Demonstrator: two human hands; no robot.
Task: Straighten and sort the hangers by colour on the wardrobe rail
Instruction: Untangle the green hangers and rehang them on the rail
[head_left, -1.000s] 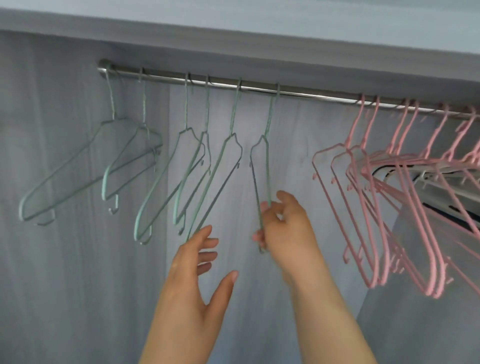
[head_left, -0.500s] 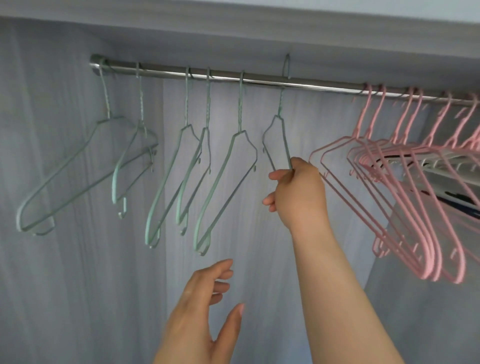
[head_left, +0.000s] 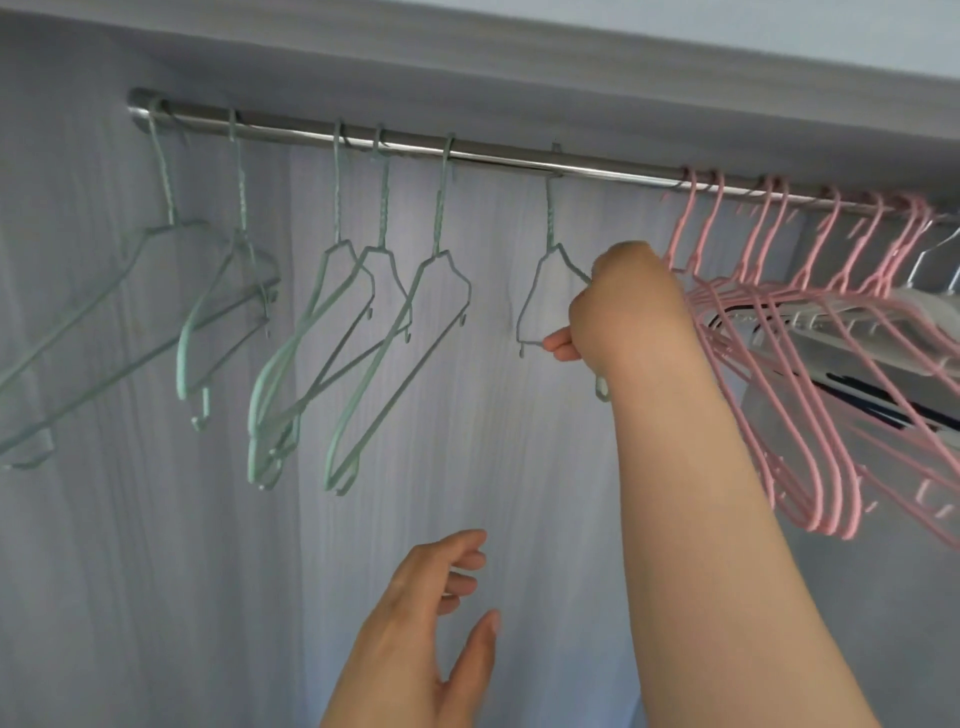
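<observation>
A steel wardrobe rail (head_left: 498, 162) runs across the top. Several mint green hangers (head_left: 343, 332) hang along its left half, spread apart. A bunch of pink hangers (head_left: 769, 332) crowds the right end. My right hand (head_left: 618, 312) is raised and grips the rightmost green hanger (head_left: 545, 275), whose hook sits on the rail in the gap between the two colours. My left hand (head_left: 431, 613) hovers low, below the green group, fingers apart and holding nothing.
The grey wood-grain back panel (head_left: 156, 571) of the wardrobe fills the background. A shelf or top board (head_left: 519, 62) sits just above the rail. White and dark hangers (head_left: 852, 358) show behind the pink ones at the far right.
My right hand lifted the green hanger up off its low grip and set its hook on the rail, further right. My left hand dropped lower and stayed open.
</observation>
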